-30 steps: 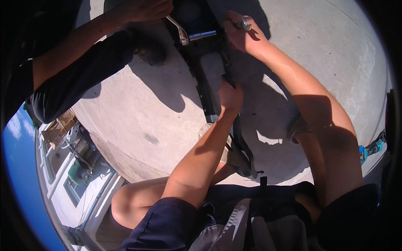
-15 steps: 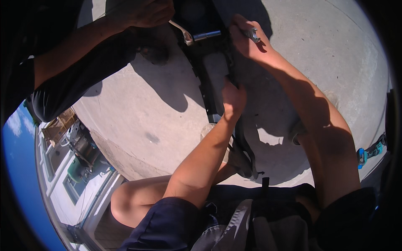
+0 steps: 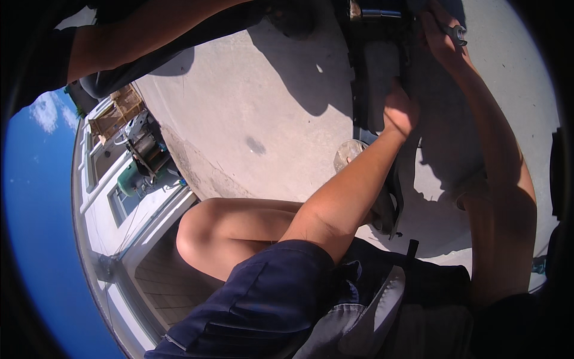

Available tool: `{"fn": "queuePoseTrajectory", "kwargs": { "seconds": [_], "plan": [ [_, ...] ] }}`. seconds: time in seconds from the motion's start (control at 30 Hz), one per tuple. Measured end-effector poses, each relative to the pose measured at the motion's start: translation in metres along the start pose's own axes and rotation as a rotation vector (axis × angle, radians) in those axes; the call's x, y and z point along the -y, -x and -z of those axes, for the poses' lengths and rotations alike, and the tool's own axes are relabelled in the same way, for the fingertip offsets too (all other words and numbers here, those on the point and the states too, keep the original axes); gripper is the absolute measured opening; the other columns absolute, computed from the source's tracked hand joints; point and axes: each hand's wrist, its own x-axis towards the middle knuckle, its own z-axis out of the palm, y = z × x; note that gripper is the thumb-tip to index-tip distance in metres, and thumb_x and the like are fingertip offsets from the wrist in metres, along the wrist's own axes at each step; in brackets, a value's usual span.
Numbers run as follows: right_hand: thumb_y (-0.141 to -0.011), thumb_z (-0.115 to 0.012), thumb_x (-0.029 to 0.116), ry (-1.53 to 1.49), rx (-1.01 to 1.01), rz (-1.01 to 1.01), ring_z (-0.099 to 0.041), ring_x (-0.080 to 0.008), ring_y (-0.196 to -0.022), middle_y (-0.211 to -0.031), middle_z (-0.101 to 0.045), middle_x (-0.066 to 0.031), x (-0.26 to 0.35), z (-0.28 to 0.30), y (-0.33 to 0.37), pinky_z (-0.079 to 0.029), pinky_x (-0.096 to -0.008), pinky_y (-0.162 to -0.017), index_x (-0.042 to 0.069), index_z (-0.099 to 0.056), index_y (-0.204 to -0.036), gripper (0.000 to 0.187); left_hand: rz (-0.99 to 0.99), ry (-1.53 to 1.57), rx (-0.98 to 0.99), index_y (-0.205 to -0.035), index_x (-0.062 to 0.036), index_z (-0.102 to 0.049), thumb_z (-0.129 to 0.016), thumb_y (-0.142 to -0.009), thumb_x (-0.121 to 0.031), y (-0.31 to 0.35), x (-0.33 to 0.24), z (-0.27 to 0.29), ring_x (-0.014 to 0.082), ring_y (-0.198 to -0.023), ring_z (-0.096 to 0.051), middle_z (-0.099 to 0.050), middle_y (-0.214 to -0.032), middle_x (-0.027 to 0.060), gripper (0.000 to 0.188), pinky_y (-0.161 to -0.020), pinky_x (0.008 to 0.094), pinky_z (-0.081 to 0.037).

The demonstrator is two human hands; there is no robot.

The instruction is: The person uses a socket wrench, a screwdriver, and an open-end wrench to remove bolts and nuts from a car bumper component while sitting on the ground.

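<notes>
A long black frame part (image 3: 360,90) stretches away from me over the concrete. My left hand (image 3: 402,112) is closed on its right-hand edge, fingers partly hidden. Farther up, beside the same part, my right hand (image 3: 441,42) is wrapped round a wrench; the wrench's silver open end (image 3: 458,35) sticks out by the wrist. Across the part, at the upper edge of the view, lies a shiny socket (image 3: 382,13) on a ratchet head (image 3: 356,10). Another person's forearm (image 3: 149,36) comes in from the upper left; that hand is out of view.
Sunlit concrete (image 3: 257,113) spreads left of the frame part, crossed by shadows. My bent knee (image 3: 206,233) and my shoe (image 3: 350,154) are close to the part. A white building (image 3: 101,209), a wooden crate (image 3: 116,110) and machinery stand at the left. A teal tool (image 3: 540,264) shows at the right edge.
The view has swung, so the frame part and both my hands appear farther right and higher. The other person's hand and the ratchet handle have left the picture. My holds look the same.
</notes>
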Motion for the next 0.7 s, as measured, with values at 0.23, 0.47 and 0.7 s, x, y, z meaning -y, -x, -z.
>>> {"fn": "queuePoseTrajectory", "kwargs": {
  "seconds": [0.23,0.47,0.7],
  "plan": [
    [-0.099,-0.048,0.022,-0.254,0.059,-0.075,-0.048,-0.0052,-0.053,-0.062,-0.053,0.0015,-0.016,-0.008,-0.004,-0.037,-0.0239,-0.047,0.006,-0.06,-0.103,0.02,-0.094,-0.152,-0.195,-0.126,0.0077,-0.04,-0.057,-0.082,-0.015,-0.01,0.031,-0.038,0.0457,-0.101,-0.059,-0.06,-0.108,0.0339,0.053,-0.09,0.0457,-0.05],
    [-0.098,-0.048,0.017,0.1,-0.078,0.298,-0.05,-0.0087,-0.055,-0.06,-0.051,0.0,-0.049,0.003,-0.012,-0.039,-0.026,-0.048,0.007,-0.059,-0.098,0.015,0.005,0.025,-0.07,-0.115,0.003,-0.05,-0.057,-0.083,-0.016,0.003,0.001,-0.015,0.0479,-0.098,-0.058,-0.061,-0.1,0.0332,0.038,-0.084,0.0482,-0.05],
    [-0.09,-0.053,0.019,-0.064,0.031,0.049,-0.062,-0.0397,-0.076,-0.074,-0.059,-0.0183,0.002,-0.02,0.0,-0.048,-0.042,-0.069,0.007,-0.048,-0.086,0.013,-0.107,0.033,-0.116,-0.12,0.0056,-0.044,-0.056,-0.084,-0.015,0.0,0.017,0.005,0.0485,-0.103,-0.057,-0.059,-0.108,0.034,0.043,-0.088,0.0475,-0.049]
  ]
}}
